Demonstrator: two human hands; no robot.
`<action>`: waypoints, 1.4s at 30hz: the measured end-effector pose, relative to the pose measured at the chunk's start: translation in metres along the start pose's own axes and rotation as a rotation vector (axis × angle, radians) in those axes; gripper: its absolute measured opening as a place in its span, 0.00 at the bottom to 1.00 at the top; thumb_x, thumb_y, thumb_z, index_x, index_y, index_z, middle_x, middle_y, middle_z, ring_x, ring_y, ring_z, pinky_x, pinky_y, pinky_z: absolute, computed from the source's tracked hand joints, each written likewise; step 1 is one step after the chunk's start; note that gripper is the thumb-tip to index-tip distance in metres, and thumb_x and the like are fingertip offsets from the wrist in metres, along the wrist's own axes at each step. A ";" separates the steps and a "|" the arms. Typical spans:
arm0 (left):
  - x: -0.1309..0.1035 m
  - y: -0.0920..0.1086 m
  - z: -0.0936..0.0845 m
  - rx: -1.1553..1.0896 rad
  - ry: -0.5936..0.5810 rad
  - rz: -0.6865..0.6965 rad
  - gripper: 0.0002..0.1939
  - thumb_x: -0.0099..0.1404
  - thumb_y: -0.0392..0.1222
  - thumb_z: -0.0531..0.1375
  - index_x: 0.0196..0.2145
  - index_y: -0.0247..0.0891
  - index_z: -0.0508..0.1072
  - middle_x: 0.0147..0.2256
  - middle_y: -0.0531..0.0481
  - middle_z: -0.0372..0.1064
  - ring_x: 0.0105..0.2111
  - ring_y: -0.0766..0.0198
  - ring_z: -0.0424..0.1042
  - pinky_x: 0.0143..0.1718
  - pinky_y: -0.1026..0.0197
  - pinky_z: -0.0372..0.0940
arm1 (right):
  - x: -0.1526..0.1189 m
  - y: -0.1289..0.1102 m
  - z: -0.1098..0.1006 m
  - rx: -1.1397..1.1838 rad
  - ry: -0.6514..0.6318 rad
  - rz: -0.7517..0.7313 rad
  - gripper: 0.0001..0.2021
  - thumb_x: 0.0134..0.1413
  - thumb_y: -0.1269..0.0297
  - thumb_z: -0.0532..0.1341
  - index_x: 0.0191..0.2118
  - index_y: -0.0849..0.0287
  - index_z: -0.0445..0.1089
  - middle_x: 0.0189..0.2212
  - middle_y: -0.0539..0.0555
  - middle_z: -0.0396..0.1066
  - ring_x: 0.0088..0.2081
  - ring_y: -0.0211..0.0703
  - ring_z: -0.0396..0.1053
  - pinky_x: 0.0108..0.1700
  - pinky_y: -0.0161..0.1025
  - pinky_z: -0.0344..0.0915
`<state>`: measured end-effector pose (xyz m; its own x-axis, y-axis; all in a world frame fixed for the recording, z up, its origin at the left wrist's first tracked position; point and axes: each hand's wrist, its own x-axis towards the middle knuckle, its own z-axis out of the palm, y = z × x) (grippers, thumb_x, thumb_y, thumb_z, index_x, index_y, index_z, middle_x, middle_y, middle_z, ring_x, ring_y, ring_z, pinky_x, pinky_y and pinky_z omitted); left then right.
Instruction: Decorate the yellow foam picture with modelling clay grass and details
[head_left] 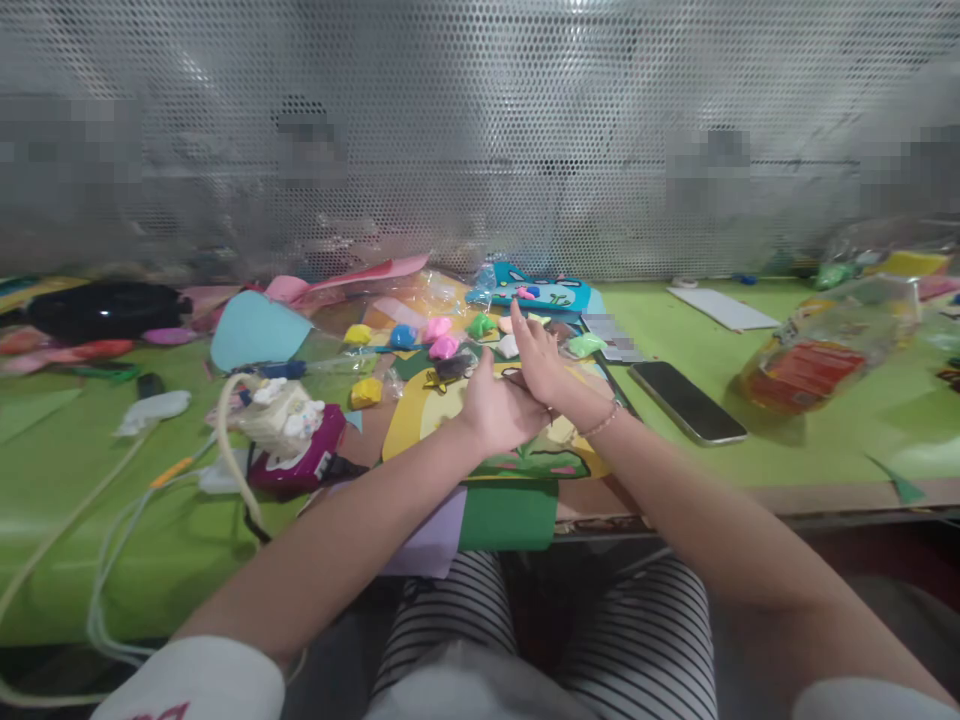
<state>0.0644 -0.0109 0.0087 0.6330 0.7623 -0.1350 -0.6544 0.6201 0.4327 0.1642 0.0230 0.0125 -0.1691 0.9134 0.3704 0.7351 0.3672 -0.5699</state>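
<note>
My left hand [495,408] is turned palm up, thumb raised, over the yellow picture board [409,425]. Across its palm lies my right hand [551,370], flat with fingers stretched out and a thin bracelet at the wrist. The palms meet, and whether anything sits between them is hidden. Just beyond the hands are small lumps of soft modelling clay: yellow [358,335], blue [403,336], pink [444,347], green [481,325] and light green [586,345]. Another yellow lump [366,391] rests left of the board.
A phone [688,402] and a clear bottle with a red label [817,350] are to the right. On the left, a plug adapter [289,425] with cables stands near a light-blue paper piece [259,330]. A perforated metal panel [480,140] rises behind the green table [795,460].
</note>
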 end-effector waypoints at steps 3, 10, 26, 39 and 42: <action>0.003 -0.001 -0.004 -0.018 0.032 0.026 0.42 0.64 0.68 0.36 0.42 0.28 0.72 0.33 0.34 0.73 0.37 0.49 0.73 0.43 0.50 0.66 | 0.007 0.008 -0.007 0.108 -0.010 -0.026 0.28 0.66 0.54 0.34 0.66 0.55 0.51 0.57 0.61 0.60 0.62 0.54 0.53 0.63 0.61 0.46; 0.006 0.007 -0.011 -0.019 0.004 0.103 0.39 0.63 0.69 0.38 0.35 0.31 0.73 0.32 0.34 0.71 0.37 0.49 0.72 0.43 0.49 0.66 | 0.013 0.013 -0.030 0.290 -0.216 -0.340 0.17 0.59 0.57 0.53 0.42 0.60 0.75 0.45 0.59 0.71 0.49 0.48 0.67 0.54 0.48 0.63; 0.001 0.013 -0.011 -0.075 0.113 0.266 0.33 0.65 0.66 0.40 0.31 0.37 0.71 0.26 0.44 0.68 0.32 0.57 0.70 0.38 0.57 0.64 | -0.001 0.010 -0.003 -0.380 0.271 -0.427 0.26 0.54 0.72 0.48 0.60 0.65 0.57 0.56 0.64 0.62 0.58 0.54 0.56 0.62 0.57 0.48; -0.003 -0.008 -0.001 -0.023 0.097 0.220 0.40 0.65 0.68 0.37 0.52 0.32 0.69 0.46 0.37 0.72 0.49 0.52 0.69 0.47 0.56 0.63 | -0.011 -0.011 -0.004 -0.501 0.411 -0.270 0.24 0.64 0.65 0.42 0.64 0.58 0.52 0.59 0.60 0.59 0.62 0.52 0.52 0.64 0.62 0.35; -0.005 -0.007 0.001 -0.051 0.065 0.188 0.41 0.64 0.69 0.37 0.56 0.33 0.65 0.50 0.38 0.70 0.51 0.51 0.69 0.49 0.54 0.63 | -0.016 -0.016 -0.003 -0.551 0.399 -0.285 0.25 0.65 0.67 0.40 0.66 0.57 0.49 0.60 0.61 0.58 0.63 0.51 0.51 0.64 0.63 0.32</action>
<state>0.0667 -0.0192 0.0075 0.4704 0.8751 -0.1138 -0.7800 0.4727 0.4101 0.1569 0.0023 0.0177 -0.2280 0.6236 0.7478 0.9395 0.3427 0.0007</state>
